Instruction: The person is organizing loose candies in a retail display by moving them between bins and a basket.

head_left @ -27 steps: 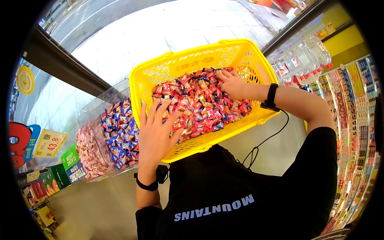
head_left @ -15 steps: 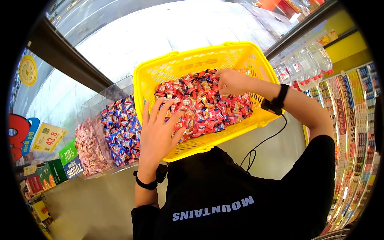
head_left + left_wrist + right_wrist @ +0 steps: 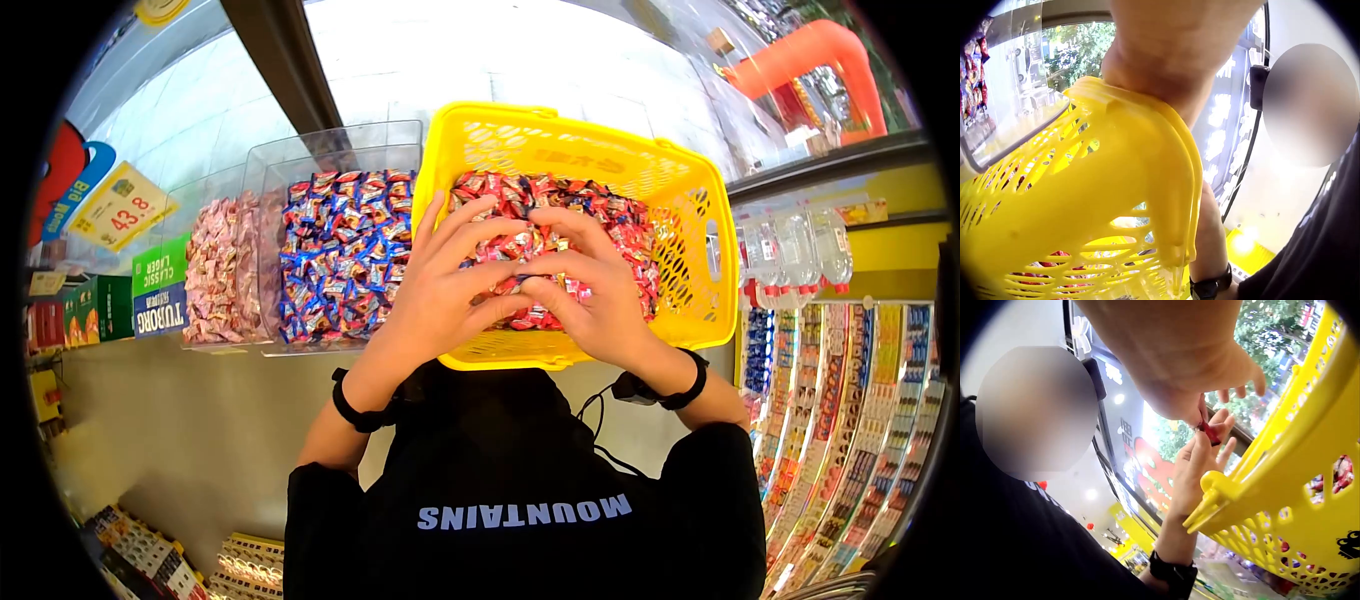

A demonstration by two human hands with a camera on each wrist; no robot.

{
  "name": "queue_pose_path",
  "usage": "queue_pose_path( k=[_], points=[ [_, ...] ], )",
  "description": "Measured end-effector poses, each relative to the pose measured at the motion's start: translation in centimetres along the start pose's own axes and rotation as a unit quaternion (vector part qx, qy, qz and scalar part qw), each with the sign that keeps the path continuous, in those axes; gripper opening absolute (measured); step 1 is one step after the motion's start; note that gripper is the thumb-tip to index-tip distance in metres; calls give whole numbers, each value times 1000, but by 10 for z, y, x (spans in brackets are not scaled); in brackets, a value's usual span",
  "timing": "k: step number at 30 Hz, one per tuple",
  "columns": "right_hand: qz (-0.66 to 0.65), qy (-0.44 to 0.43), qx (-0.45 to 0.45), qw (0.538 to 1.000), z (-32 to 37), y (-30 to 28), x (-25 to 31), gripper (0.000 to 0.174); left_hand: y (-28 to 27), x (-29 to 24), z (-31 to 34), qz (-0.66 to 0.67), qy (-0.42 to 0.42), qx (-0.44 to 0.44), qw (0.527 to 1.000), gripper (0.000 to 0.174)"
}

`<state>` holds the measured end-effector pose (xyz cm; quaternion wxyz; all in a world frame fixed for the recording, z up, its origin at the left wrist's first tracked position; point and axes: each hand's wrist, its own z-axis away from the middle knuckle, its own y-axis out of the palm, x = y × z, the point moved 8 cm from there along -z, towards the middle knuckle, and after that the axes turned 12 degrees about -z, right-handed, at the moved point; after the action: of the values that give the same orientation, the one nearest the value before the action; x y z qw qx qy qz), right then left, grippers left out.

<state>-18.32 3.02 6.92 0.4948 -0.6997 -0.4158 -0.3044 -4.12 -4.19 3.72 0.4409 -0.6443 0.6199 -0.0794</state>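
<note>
Over a yellow basket (image 3: 490, 355) of wrapped candies (image 3: 635, 225), both hands meet fingertip to fingertip in the head view. A small red wrapped candy (image 3: 1212, 434) shows between them in the right wrist view. My left hand (image 3: 450, 275) (image 3: 1196, 465) pinches it from one side, its other fingers spread. From the other side my right hand (image 3: 592, 285) (image 3: 1185, 369) pinches it with thumb and finger. In the left wrist view the basket wall (image 3: 1104, 181) hides the fingertips, and my left hand (image 3: 1160, 56) shows only in part.
Left of the basket stand clear bins of blue-wrapped candies (image 3: 340, 260) and pink candies (image 3: 222, 270), with a price sign (image 3: 123, 207) beyond. Clear bottles (image 3: 795, 250) and stocked shelves (image 3: 840, 400) are at the right. A window frame (image 3: 285, 65) rises behind the bins.
My right hand has come from the basket's far right part to meet my left, which has moved farther over the candies. The head view has turned, shifting the basket rightward in it.
</note>
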Motion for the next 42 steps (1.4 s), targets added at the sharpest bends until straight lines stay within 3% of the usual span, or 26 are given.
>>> queue_pose_path(
  k=[3, 6, 9, 15, 20, 25, 31, 33, 36, 42],
  points=[
    [63, -4, -19, 998, 7, -5, -5, 14, -8, 4, 4, 8, -13, -36, 999, 28],
    [81, -5, -13, 997, 16, -2, -7, 15, -11, 6, 11, -11, -14, -14, 1000, 20],
    [60, -1, 19, 998, 20, 8, 0, 16, -19, 1, 12, -34, -11, -19, 999, 15],
    [59, 14, -14, 998, 25, 18, -4, 16, -33, 0, 7, -110, 27, -36, 993, 14],
    [146, 1, -11, 989, 29, 30, -8, 23, -79, 42, 16, -200, -29, -72, 977, 16],
    [125, 19, -55, 990, 35, 27, -13, 18, -94, 113, 57, -335, -100, 14, 937, 17],
    [139, 29, -83, 986, 36, 26, -12, 16, -83, 140, 68, -373, -86, 89, 920, 15],
    [139, 27, -99, 985, 38, 25, -15, 17, -80, 139, 65, -408, -89, 108, 902, 12],
    [155, 18, -121, 980, 37, 22, -10, 19, -79, 132, 57, -414, -82, 67, 904, 12],
    [210, -37, -170, 962, 39, 22, -3, 27, -73, 71, 20, -305, -38, 26, 951, 22]
  ],
)
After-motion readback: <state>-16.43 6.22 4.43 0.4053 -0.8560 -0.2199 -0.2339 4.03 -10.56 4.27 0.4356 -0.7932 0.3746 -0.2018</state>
